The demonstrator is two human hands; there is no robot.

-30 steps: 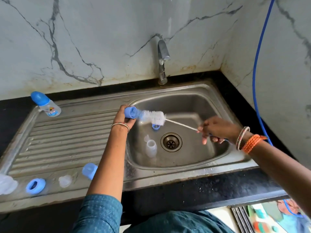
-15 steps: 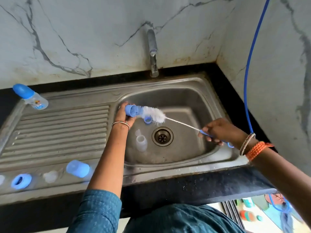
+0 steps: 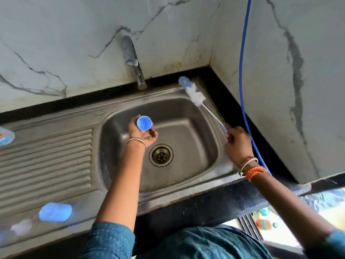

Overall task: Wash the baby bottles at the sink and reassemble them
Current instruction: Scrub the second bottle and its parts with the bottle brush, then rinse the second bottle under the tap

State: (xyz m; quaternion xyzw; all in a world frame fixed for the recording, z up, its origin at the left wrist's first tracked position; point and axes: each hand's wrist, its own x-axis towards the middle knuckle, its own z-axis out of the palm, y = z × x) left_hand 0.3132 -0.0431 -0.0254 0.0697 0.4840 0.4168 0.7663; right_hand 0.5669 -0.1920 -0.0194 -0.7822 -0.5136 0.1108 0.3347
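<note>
My left hand (image 3: 142, 132) holds a small blue bottle cap (image 3: 144, 123) over the steel sink basin (image 3: 197, 139), its open side facing up. My right hand (image 3: 238, 142) grips the blue handle of a bottle brush (image 3: 196, 95) at the basin's right rim; the white bristles and blue tip point toward the back right corner. A second blue cap (image 3: 55, 212) lies blurred on the drainboard's front edge, with a pale part (image 3: 21, 227) beside it. A bottle (image 3: 5, 137) is cut off at the left edge. My left arm hides the basin's left floor.
The tap (image 3: 133, 60) rises behind the basin, with no water visible. The drain (image 3: 161, 155) sits mid-basin. A ribbed drainboard (image 3: 46, 161) extends left. A blue hose (image 3: 243, 81) hangs down the right wall. Black counter (image 3: 205, 206) borders the sink.
The brush has left the cap and swung to the basin's back right corner. My left hand turned the cap's opening upward. The view shifted right, moving the drainboard parts toward the left edge.
</note>
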